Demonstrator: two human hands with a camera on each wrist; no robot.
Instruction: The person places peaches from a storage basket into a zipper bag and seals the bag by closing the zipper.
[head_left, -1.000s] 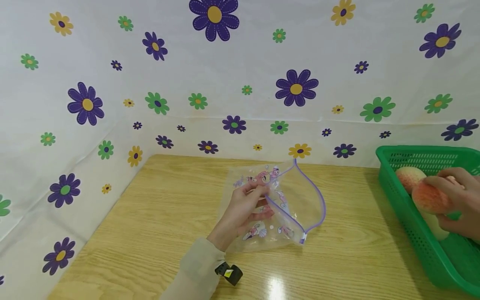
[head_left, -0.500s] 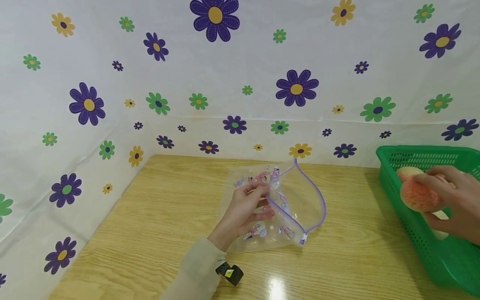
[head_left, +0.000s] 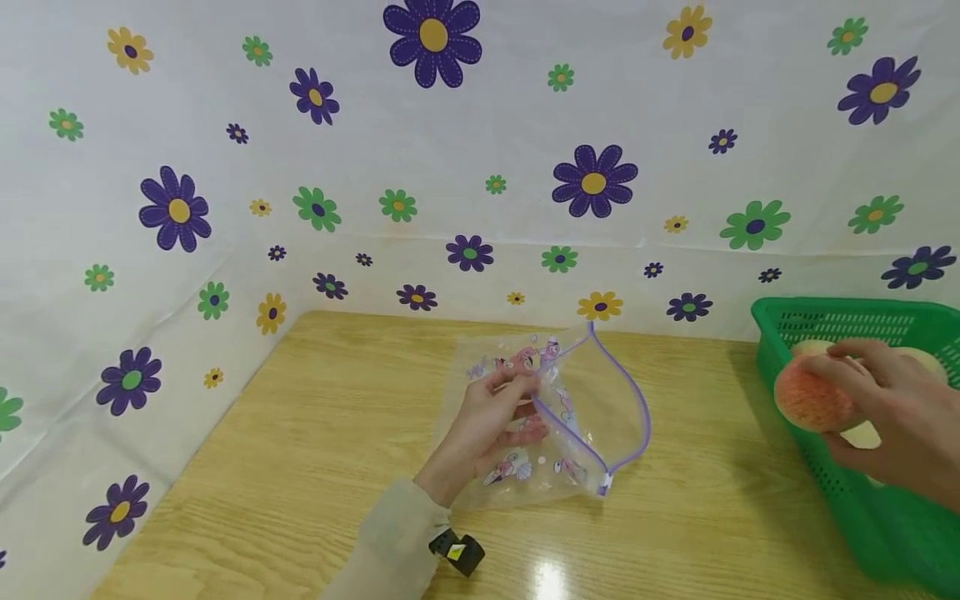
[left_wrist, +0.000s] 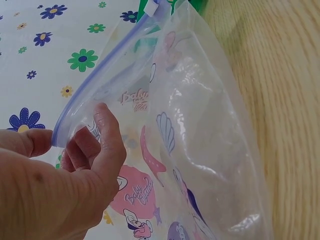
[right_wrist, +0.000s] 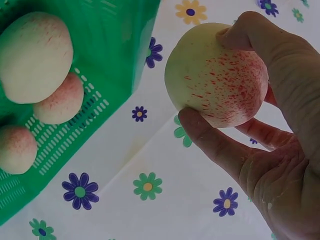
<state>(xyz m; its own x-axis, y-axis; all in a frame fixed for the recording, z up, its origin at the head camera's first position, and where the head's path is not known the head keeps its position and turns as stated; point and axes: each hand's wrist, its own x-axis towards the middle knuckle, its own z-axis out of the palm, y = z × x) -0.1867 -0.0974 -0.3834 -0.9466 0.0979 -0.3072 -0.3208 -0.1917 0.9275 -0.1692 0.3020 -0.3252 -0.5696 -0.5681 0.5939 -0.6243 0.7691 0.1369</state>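
Note:
A clear zip bag (head_left: pixel 517 487) printed with pink cartoon figures lies on the table, its purple-edged mouth spread wide toward the right. My left hand (head_left: pixel 487 421) pinches the near edge of that mouth between thumb and fingers; the left wrist view shows the purple zip strip (left_wrist: pixel 82 90) at the thumb tip. In my right hand (head_left: pixel 892 408) is a red and pale yellow peach (head_left: pixel 813 396), gripped between thumb and fingers above the left rim of the green basket (head_left: pixel 832 500). The right wrist view shows the peach (right_wrist: pixel 215 75) lifted apart from the others.
Several more peaches (right_wrist: pixel 37 57) lie in the basket, partly hidden by my right hand in the head view. A white slider (head_left: pixel 606 481) sits at the bag's near corner. Behind the wooden table (head_left: pixel 337 392) hangs a white flowered cloth (head_left: pixel 480 125).
My right hand has moved left with the peach, from inside the basket to over its left rim. The left hand and the bag stay almost where they were.

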